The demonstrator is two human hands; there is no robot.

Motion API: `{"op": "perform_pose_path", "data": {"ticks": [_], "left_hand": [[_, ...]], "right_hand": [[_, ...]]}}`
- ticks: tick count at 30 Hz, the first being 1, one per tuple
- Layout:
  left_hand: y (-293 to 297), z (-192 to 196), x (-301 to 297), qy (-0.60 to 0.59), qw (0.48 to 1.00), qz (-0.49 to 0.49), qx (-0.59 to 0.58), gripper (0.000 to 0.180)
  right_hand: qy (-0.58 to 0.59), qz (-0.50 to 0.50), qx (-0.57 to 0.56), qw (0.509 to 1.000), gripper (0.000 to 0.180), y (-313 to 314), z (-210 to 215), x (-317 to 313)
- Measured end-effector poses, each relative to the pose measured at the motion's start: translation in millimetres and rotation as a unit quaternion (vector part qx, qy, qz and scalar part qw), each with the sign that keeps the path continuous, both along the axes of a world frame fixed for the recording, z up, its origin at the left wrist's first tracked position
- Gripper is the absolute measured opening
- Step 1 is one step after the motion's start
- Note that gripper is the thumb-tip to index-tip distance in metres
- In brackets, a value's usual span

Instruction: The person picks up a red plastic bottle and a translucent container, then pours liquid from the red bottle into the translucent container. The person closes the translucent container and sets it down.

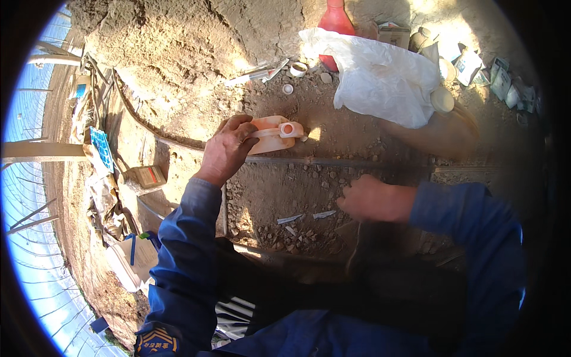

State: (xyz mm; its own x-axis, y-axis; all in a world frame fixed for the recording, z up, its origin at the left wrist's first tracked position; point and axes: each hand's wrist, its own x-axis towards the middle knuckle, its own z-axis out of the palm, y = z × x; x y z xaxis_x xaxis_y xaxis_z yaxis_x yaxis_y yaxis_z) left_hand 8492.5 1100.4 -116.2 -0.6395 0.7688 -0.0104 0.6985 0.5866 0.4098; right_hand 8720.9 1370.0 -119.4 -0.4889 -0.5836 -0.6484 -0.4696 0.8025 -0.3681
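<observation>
My left hand (229,146) is closed round the handle of a pale orange plastic jug (270,144). The jug's round mouth is uncapped and faces up toward me. To the right and nearer, my right hand (366,199) hovers over the soil with its fingers curled in. What those fingers hold, if anything, is hidden; a thin pale strand (355,247) shows just below the hand. Beyond the jug, a small white cap (288,89) lies on the dirt, beside a white cup (298,69) with something dark in it.
A white plastic bag (380,74) lies partly over a red bottle-shaped container (336,21). Packets (502,80) line the far right. A thin pipe (333,161) crosses the soil. On the left are a brown container (144,177) and a white tub (125,265).
</observation>
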Motion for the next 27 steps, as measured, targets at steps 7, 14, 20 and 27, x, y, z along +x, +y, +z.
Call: {"op": "perform_pose_path", "data": {"ticks": [7, 14, 20, 27], "left_hand": [[-9.9, 16.5, -3.1, 0.024, 0.998, 0.038, 0.037, 0.022], [-26.0, 25.7, -21.2, 0.021, 0.990, 0.115, 0.078, 0.024], [-38.4, 32.1, -35.3, 0.053, 0.980, 0.157, 0.113, 0.024], [-43.9, 24.4, -32.6, 0.056, 0.981, 0.169, 0.076, 0.026]], "right_hand": [[0.002, 0.007, -0.025, 1.000, 0.023, -1.3, 0.0, 0.5], [0.004, 0.018, 0.014, 1.000, 0.027, -16.9, 18.2, -10.4], [0.015, -0.005, -0.010, 1.000, 0.026, -12.0, 21.2, -4.9], [0.026, -0.010, -0.011, 1.000, 0.021, -5.6, 7.7, 4.1]]}}
